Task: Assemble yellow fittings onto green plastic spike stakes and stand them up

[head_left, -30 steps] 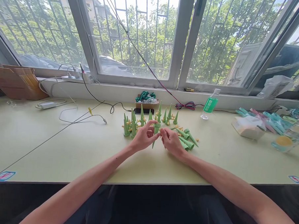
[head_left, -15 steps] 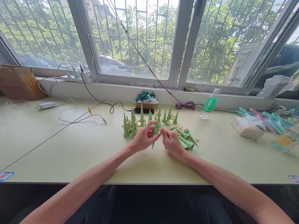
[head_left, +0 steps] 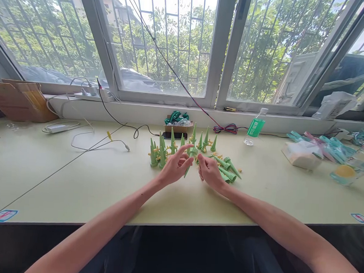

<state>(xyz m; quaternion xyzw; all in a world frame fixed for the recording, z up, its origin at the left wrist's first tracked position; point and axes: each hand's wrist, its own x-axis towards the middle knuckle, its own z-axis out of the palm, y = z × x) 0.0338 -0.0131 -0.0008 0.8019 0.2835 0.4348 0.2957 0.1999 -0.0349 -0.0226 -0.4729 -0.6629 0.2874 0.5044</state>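
Note:
My left hand is closed on a green plastic spike, gripping it between thumb and fingers with its wide capped end up and its tip down. Close on its right, my right hand has thumb and fingers pinched together; whatever lies in the pinch is too small to make out. Several green spikes with yellow valve-like pieces stand upright on the table behind my left hand. Beside my right hand lies a pile of loose green spikes with small yellow parts among them.
A small box of green wrapped material and a dark phone are at the back. A water bottle stands right of them. Cables cross the left side. A white box with teal items sits on the right.
The held spike has turned slightly, its wide end shifting up and to the right. My right hand has drawn a little to the right, away from it.

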